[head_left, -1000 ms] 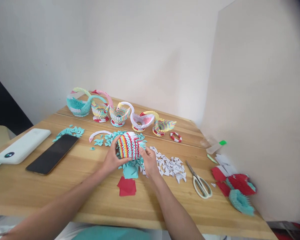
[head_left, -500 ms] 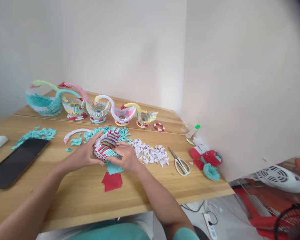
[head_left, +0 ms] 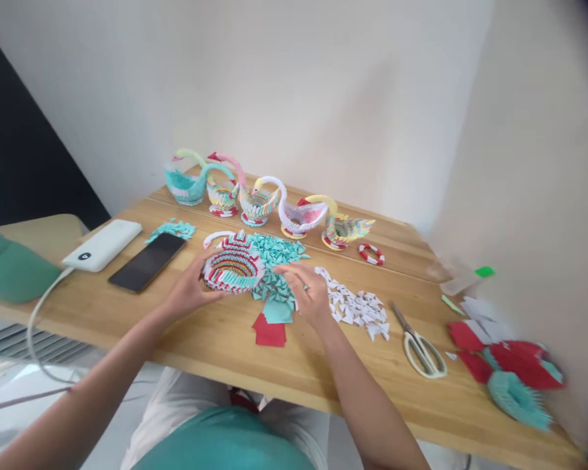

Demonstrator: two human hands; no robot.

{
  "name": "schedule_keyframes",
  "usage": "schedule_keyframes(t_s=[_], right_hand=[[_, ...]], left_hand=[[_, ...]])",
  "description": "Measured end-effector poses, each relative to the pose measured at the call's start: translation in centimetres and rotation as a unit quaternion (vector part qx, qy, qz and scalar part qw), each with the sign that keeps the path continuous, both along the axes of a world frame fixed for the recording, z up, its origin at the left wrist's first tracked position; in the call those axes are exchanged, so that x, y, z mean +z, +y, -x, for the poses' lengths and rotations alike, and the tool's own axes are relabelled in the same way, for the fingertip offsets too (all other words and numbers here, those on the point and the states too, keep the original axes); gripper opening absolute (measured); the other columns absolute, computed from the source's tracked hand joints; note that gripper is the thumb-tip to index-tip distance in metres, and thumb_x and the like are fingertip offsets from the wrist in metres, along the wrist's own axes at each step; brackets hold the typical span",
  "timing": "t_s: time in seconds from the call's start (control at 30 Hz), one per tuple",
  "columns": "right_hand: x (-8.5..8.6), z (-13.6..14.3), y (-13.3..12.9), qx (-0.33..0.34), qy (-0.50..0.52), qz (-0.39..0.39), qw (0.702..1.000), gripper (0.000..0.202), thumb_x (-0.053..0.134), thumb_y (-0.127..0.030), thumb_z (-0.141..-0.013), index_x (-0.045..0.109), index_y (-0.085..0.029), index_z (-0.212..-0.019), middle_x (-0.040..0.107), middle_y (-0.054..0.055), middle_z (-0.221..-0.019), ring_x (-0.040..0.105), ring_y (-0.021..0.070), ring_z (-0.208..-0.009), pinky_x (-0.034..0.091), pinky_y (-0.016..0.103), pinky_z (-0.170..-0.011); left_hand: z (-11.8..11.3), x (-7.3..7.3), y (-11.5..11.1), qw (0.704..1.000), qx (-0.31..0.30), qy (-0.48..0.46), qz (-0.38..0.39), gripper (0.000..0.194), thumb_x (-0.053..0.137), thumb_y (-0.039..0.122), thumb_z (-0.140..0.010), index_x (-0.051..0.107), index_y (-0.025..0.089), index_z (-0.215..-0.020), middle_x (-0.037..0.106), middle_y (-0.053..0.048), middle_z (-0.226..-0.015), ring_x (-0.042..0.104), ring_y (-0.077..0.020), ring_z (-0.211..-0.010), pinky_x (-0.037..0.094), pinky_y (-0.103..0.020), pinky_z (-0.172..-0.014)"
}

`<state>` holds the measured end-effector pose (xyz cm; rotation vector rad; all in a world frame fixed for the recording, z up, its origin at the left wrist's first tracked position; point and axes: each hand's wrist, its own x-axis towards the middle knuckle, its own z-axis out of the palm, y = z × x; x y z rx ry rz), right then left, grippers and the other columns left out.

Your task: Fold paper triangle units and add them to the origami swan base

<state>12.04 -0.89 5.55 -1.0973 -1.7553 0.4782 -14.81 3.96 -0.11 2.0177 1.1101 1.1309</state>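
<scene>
My left grip (head_left: 193,284) curls round the side of the striped bowl (head_left: 240,281) over the counter (head_left: 215,336); whether my right grip (head_left: 310,290), by the teal pieces (head_left: 280,248), pinches anything, I can't tell.

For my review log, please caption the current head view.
The left hand holds a striped paper bowl, the right hand beside turquoise folded pieces, five paper swans behind.
</scene>
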Motion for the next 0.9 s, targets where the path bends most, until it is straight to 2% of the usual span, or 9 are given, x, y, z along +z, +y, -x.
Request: schedule_keyframes(t_s=[0.1,0.23,0.3,0.37,0.47,0.57,0.73,0.83,0.9], right_hand=[[0.2,-0.4,0.2,-0.001,-0.034,0.026,0.999,0.024,0.051,-0.032,-0.094,0.075,-0.03,-0.099,0.077,0.001,-0.089,0.069,0.022,-0.085,0.048,0.036,-0.082],[-0.2,-0.9,0.2,0.089,-0.191,0.027,0.977,0.018,0.059,-0.029,-0.09,0.076,-0.031,-0.095,0.077,0.001,-0.089,0.069,0.0212,-0.079,0.049,0.033,-0.073],[-1.0,-1.4,-0.3,0.132,-0.274,0.02,0.952,0.016,0.061,-0.027,-0.089,0.075,-0.029,-0.095,0.076,0.002,-0.088,0.068,0.0218,-0.083,0.05,0.034,-0.074],[-2.3,-2.0,-1.1,0.144,-0.33,0.011,0.933,0.019,0.06,-0.025,-0.09,0.072,-0.027,-0.105,0.074,0.004,-0.1,0.065,0.0233,-0.097,0.051,0.038,-0.082],[-4.3,-3.0,-2.4,0.12,-0.38,-0.036,0.916,0.029,0.059,-0.024,-0.09,0.066,-0.024,-0.119,0.068,0.008,-0.12,0.058,0.0275,-0.114,0.048,0.047,-0.093],[-6.0,-3.7,-3.0,0.104,-0.409,-0.079,0.903,0.03,0.055,-0.018,-0.091,0.065,-0.023,-0.119,0.068,0.008,-0.121,0.057,0.0285,-0.117,0.047,0.05,-0.095],[-7.0,-4.2,-2.1,0.073,-0.417,-0.123,0.898,0.027,0.05,-0.019,-0.094,0.068,-0.022,-0.114,0.071,0.009,-0.115,0.061,0.0267,-0.111,0.049,0.046,-0.092],[-7.0,-4.1,-1.0,0.062,-0.428,-0.133,0.892,0.023,0.051,-0.022,-0.095,0.071,-0.02,-0.107,0.073,0.009,-0.109,0.063,0.0253,-0.103,0.049,0.043,-0.088],[-7.0,-4.0,-0.2,0.051,-0.439,-0.135,0.887,0.023,0.052,-0.025,-0.095,0.071,-0.019,-0.104,0.074,0.009,-0.106,0.064,0.0253,-0.099,0.049,0.042,-0.085]], left_hand=[[2.1,-1.6,-0.5,0.997,0.03,-0.032,0.057,0.084,0.08,0.04,-0.066,0.039,0.019,-0.137,0.048,-0.015,-0.138,0.056,-0.0314,-0.119,0.048,-0.048,-0.1],[3.3,-2.6,-1.0,0.995,0.022,-0.043,0.087,0.082,0.08,0.042,-0.065,0.04,0.018,-0.132,0.042,-0.017,-0.143,0.056,-0.0313,-0.118,0.049,-0.049,-0.098],[3.4,-2.3,-1.0,0.998,0.019,-0.013,0.058,0.082,0.081,0.042,-0.064,0.042,0.018,-0.132,0.039,-0.018,-0.145,0.048,-0.0339,-0.128,0.04,-0.052,-0.107],[3.3,-1.9,-0.9,0.999,0.015,0.025,0.029,0.087,0.082,0.04,-0.064,0.04,0.018,-0.136,0.04,-0.018,-0.146,0.039,-0.0351,-0.136,0.03,-0.054,-0.114],[3.3,-1.5,-0.6,0.999,0.008,0.045,0.012,0.099,0.083,0.039,-0.063,0.031,0.019,-0.145,0.035,-0.019,-0.15,0.035,-0.0356,-0.138,0.027,-0.054,-0.115],[3.7,-1.7,-0.6,0.999,0.004,0.045,-0.018,0.105,0.084,0.04,-0.064,0.025,0.023,-0.149,0.034,-0.018,-0.151,0.035,-0.0348,-0.139,0.028,-0.053,-0.115],[3.9,-1.1,-2.1,0.992,0.035,0.036,-0.116,0.084,0.077,0.04,-0.074,0.034,0.025,-0.145,0.043,-0.017,-0.146,0.04,-0.0317,-0.136,0.033,-0.052,-0.112],[3.1,0.1,-2.9,0.985,0.012,0.051,-0.165,0.064,0.072,0.038,-0.079,0.047,0.022,-0.137,0.055,-0.016,-0.136,0.049,-0.0285,-0.129,0.038,-0.048,-0.109],[2.6,0.8,-2.9,0.979,-0.005,0.078,-0.19,0.052,0.07,0.038,-0.082,0.055,0.021,-0.129,0.063,-0.014,-0.126,0.055,-0.0272,-0.123,0.036,-0.049,-0.111]])
